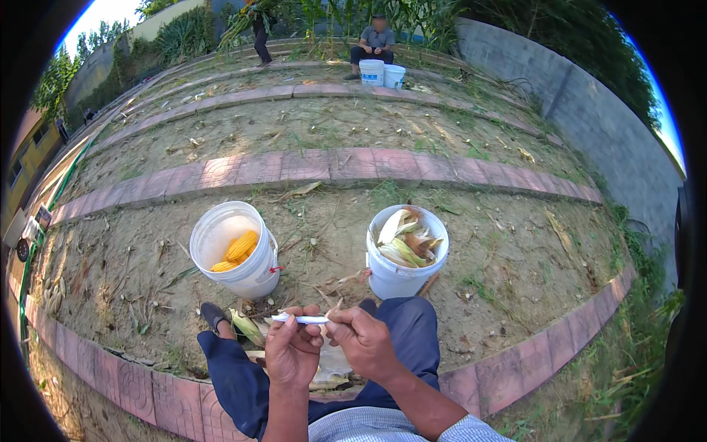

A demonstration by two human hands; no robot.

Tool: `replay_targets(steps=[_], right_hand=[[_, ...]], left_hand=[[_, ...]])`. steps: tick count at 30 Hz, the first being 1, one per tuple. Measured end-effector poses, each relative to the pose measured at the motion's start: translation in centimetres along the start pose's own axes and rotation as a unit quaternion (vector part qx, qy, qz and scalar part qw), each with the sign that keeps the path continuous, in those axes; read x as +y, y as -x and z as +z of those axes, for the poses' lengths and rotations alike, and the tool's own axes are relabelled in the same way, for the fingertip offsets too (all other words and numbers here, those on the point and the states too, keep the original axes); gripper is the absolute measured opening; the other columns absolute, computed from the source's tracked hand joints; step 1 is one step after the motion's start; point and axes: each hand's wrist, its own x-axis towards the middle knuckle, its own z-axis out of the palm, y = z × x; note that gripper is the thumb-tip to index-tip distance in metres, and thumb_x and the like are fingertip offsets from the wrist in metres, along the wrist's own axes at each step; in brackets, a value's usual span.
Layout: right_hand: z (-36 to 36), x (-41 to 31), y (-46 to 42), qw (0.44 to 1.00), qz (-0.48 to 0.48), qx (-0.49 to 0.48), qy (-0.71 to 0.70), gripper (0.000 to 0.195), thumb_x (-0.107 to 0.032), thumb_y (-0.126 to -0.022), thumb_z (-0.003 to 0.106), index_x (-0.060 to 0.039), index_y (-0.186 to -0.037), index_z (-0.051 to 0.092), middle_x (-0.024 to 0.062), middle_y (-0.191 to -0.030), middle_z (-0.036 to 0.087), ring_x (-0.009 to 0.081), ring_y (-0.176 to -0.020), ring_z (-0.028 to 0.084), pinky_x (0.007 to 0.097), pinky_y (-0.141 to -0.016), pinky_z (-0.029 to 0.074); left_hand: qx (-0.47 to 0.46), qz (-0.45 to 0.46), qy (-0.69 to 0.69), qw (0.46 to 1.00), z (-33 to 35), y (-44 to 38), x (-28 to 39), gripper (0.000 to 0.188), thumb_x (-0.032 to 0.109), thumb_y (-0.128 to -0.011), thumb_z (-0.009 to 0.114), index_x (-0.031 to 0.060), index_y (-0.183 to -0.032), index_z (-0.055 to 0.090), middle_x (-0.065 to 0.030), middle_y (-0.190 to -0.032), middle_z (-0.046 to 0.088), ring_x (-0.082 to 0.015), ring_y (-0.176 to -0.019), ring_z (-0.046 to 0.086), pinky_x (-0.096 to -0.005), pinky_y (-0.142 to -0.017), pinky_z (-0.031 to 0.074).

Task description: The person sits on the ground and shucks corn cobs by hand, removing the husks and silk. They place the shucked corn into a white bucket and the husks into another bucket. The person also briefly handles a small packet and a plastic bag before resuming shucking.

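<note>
A thin, folded or rolled strip of white paper (304, 319) is held level between my hands, above my lap. My left hand (293, 348) grips its left part between thumb and fingers. The right end is pinched by the fingertips of my right hand (362, 340). Whether anything lies inside the paper cannot be seen. Beyond my left foot, a white plastic bucket (257, 282) holds several husked yellow corn cobs (240, 248). Another white bucket (395, 282), beyond my right knee, contains corn ears in pale husks (400, 235). Corn husks (248, 329) lie on the soil between my feet.
Pink paving-tile borders (326, 166) cross the bare soil in curved rows. A seated person (377, 44) is at the far end behind two white buckets (372, 72); another stands there with cut stalks (251, 25). A grey wall (574, 83) runs along the right.
</note>
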Motion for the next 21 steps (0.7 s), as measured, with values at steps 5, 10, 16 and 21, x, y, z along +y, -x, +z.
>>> replay_targets(steps=[5,10,16,21], right_hand=[[0.31,0.15,0.16,0.998,0.062,0.015,-0.020,0.016,-0.013,-0.096,0.064,0.0016,-0.095,0.059,0.0093,-0.076,0.065,0.0128,-0.064,0.065,0.0279,-0.056,0.053],[0.22,-0.17,0.18,0.993,0.102,0.017,-0.050,0.019,-0.016,-0.098,0.062,0.0016,-0.093,0.056,0.0078,-0.074,0.065,0.0120,-0.065,0.065,0.0278,-0.056,0.053],[-0.26,-0.53,0.16,0.987,0.144,-0.023,-0.068,0.022,-0.019,-0.099,0.060,0.0021,-0.092,0.057,0.0075,-0.074,0.065,0.0109,-0.065,0.064,0.0273,-0.058,0.054],[-0.05,-0.30,0.06,0.983,0.122,-0.001,-0.138,0.019,-0.012,-0.097,0.063,0.0050,-0.103,0.061,0.0091,-0.083,0.067,0.0118,-0.072,0.065,0.0267,-0.065,0.055]], left_hand=[[-0.003,0.004,-0.044,0.999,-0.23,-0.01,-0.05,0.023,0.009,-0.096,0.056,0.0001,-0.116,0.063,-0.0202,-0.112,0.068,-0.0212,-0.084,0.072,-0.0331,-0.068,0.060],[-0.004,0.019,-0.080,0.997,-0.09,0.11,-0.26,0.023,0.007,-0.095,0.057,-0.0016,-0.115,0.063,-0.0214,-0.111,0.068,-0.0223,-0.083,0.072,-0.0328,-0.067,0.061],[-0.006,0.032,-0.073,0.997,0.38,0.23,-0.31,0.022,0.005,-0.094,0.057,-0.0046,-0.114,0.062,-0.0236,-0.109,0.068,-0.0240,-0.083,0.072,-0.0327,-0.066,0.062],[0.011,0.037,-0.041,0.998,0.26,0.17,-0.14,0.022,0.007,-0.096,0.056,-0.0031,-0.114,0.062,-0.0225,-0.109,0.068,-0.0231,-0.082,0.072,-0.0326,-0.065,0.061]])
